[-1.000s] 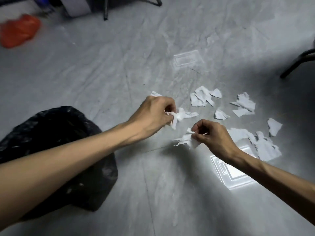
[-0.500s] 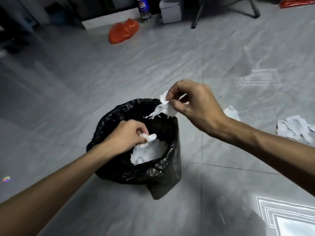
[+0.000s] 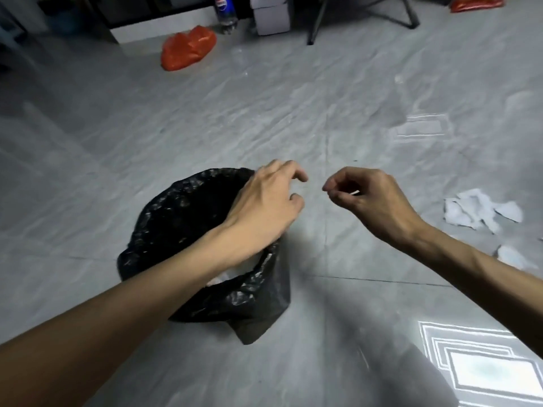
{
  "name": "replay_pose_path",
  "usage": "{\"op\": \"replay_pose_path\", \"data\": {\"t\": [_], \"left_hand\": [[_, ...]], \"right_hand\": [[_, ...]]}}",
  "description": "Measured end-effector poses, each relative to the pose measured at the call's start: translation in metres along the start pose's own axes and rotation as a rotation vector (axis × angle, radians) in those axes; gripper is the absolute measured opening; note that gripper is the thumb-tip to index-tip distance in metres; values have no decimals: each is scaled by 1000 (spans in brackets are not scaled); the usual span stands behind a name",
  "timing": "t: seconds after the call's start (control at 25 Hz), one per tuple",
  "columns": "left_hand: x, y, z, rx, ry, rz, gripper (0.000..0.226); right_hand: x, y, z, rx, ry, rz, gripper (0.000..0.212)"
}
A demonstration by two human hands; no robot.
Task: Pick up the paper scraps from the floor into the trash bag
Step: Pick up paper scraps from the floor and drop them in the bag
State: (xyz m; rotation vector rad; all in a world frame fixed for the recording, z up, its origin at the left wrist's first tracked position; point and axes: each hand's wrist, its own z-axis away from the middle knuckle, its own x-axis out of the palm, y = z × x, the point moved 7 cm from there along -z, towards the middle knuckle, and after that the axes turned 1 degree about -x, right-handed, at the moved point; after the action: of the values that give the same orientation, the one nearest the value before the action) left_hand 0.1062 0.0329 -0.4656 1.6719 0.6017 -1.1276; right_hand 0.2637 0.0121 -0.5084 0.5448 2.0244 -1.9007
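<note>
Grey tiled floor (image 3: 205, 118), shiny. Black trash bag (image 3: 176, 218) at left, mouth open, white paper inside. Left hand (image 3: 264, 207) over rim, fingers loose, empty. Right hand (image 3: 370, 201) beside bag, curled, pinching white sliver perhaps, cannot tell. Paper scraps (image 3: 482, 211) well right of fingers. Swing right, gather several per grab.

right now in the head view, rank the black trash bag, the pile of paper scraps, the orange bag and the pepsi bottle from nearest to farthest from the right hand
From the right hand:
1. Black trash bag, just to its left.
2. Pile of paper scraps, on the floor to its right.
3. Orange bag, far back left.
4. Pepsi bottle, behind the orange bag, by the wall.
</note>
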Motion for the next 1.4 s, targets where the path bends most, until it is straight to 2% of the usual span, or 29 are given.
{"op": "replay_pose_path", "data": {"t": [0.12, 0.28, 0.44, 0.52, 0.6, 0.72, 0.8, 0.96, 1.04, 1.08, 1.16, 1.2, 1.24, 1.32, 1.4], "left_hand": [[58, 63, -20, 138, -190, 76, 27], [152, 123, -24, 237, -581, 150, 25], [239, 147, -29, 278, -738, 36, 33], [269, 147, -37, 273, -737, -6, 39], [293, 146, -51, 277, -687, -67, 44], [316, 134, -69, 262, -574, -210, 45], [324, 124, -76, 255, -497, -236, 33], [332, 114, -81, 268, -391, -132, 5], [334, 120, -81, 274, -355, -76, 6], [334, 129, -79, 296, -336, -48, 8], [338, 161, -71, 407, -334, 14, 14], [344, 182, -65, 487, -358, 53, 15], [352, 203, -60, 570, -391, 75, 14], [372, 236, -51, 698, -465, 39, 10], [389, 249, -50, 726, -520, -56, 7]], "right_hand": [[-55, 77, 45, 231, 47, 62, 15], [-128, 171, 119, 509, 60, 291, 12], [-170, 238, 177, 679, 40, 624, 41], [-168, 257, 187, 689, -18, 734, 51], [-167, 272, 188, 687, -29, 814, 48], [-167, 282, 183, 655, 34, 813, 21], [-162, 281, 180, 590, 47, 752, 9], [-189, 262, 191, 517, 350, 440, 6], [-219, 261, 212, 602, 525, 329, 7], [-235, 263, 225, 663, 618, 266, 16], [-264, 272, 253, 794, 795, 137, 33], [-272, 276, 265, 853, 826, 138, 37], [-277, 278, 274, 890, 800, 202, 40], [-269, 278, 282, 872, 630, 368, 42], [-252, 279, 283, 810, 489, 437, 34]]}}
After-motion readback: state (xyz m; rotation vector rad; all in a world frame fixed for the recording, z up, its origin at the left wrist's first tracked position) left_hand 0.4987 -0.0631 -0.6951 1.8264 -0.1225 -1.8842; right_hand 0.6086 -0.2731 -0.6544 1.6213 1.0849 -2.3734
